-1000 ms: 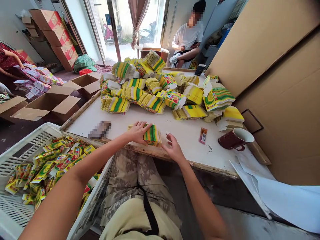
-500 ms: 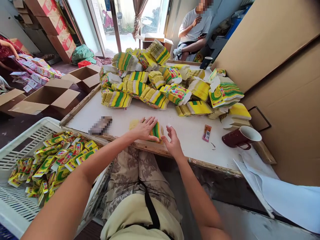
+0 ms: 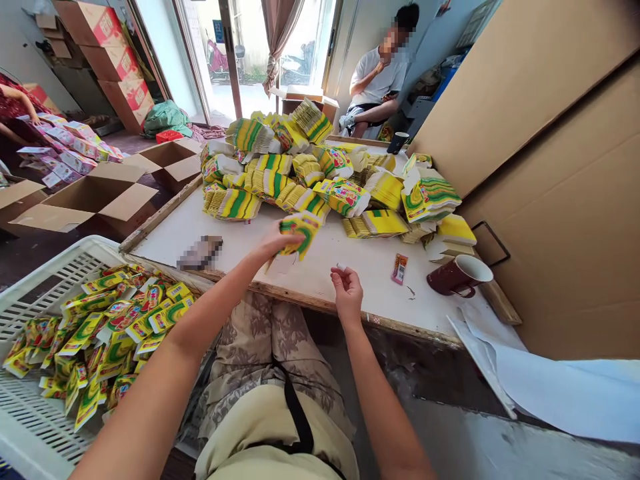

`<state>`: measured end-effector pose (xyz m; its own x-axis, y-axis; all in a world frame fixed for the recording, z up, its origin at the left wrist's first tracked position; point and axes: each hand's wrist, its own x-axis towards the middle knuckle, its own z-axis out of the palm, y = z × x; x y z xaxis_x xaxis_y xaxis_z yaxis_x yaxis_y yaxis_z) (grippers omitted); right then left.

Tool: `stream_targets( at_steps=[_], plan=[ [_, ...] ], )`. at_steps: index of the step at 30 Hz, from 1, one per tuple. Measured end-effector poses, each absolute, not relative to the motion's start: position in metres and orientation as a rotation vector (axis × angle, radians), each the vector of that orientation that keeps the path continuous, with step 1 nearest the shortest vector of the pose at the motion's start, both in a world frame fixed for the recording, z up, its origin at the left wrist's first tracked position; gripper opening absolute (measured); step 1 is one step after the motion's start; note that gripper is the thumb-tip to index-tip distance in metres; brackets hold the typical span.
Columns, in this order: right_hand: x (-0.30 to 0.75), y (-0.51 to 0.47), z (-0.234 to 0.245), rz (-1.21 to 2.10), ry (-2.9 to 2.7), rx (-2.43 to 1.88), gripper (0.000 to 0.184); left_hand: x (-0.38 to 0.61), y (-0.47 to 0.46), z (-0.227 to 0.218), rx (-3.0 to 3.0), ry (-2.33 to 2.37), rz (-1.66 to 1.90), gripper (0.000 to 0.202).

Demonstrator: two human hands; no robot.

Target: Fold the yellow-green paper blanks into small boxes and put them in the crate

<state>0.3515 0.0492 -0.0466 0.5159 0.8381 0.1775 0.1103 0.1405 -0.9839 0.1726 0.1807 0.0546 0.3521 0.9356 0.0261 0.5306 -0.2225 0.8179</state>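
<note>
My left hand [image 3: 281,241] is closed around a small stack of flat folded cartons [image 3: 303,235], yellow, green and red, held tilted just above the white tabletop. My right hand [image 3: 349,293] is near the table's front edge, apart from the stack. Its fingers are curled in with the thumb against them, and nothing shows between them. A white covering sits on one of its fingertips. Beyond both hands lies a big heap of bundled flat yellow cartons [image 3: 273,183].
At left, a white plastic basket [image 3: 100,248] holds many filled yellow packets [image 3: 120,320]. A small wrapped sachet [image 3: 399,269] and a dark red mug [image 3: 457,275] are on the right of the table [image 3: 320,267]. Open cardboard boxes [image 3: 93,200] stand left. One person [image 3: 380,77] sits beyond the table.
My left hand has lifted the carton stack off the table and turned it. My right hand, open beside the stack before, has drawn slightly back and curled its fingers. The view has shifted slightly.
</note>
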Motion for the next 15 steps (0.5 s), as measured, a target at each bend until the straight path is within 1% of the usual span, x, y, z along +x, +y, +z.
stream_targets(
  at_steps=[3, 6, 8, 12, 13, 15],
  plan=[
    [0.343, 0.041, -0.042, 0.645, -0.901, -1.339, 0.038, 0.161, 0.162, 0.063, 1.605, 1.237, 0.904, 0.062],
    [0.324, 0.023, -0.027, 0.664, -0.944, -1.327, 0.037, 0.153, 0.127, 0.061, 0.928, 0.956, 1.184, 0.046],
    [0.31, 0.008, -0.009, 0.658, -1.023, -1.298, 0.032, 0.151, 0.102, 0.055, 0.506, 0.77, 1.322, 0.037],
    [0.288, -0.008, 0.025, 0.412, -1.371, -1.187, 0.013, 0.154, 0.066, 0.041, 0.295, 0.79, 1.53, 0.033],
    [0.284, -0.009, 0.03, 0.367, -1.434, -1.176, 0.011, 0.155, 0.06, 0.038, 0.273, 0.805, 1.568, 0.033],
    [0.28, -0.008, 0.032, 0.396, -1.445, -1.192, 0.015, 0.154, 0.05, 0.037, 0.209, 0.795, 1.597, 0.03]
  ],
)
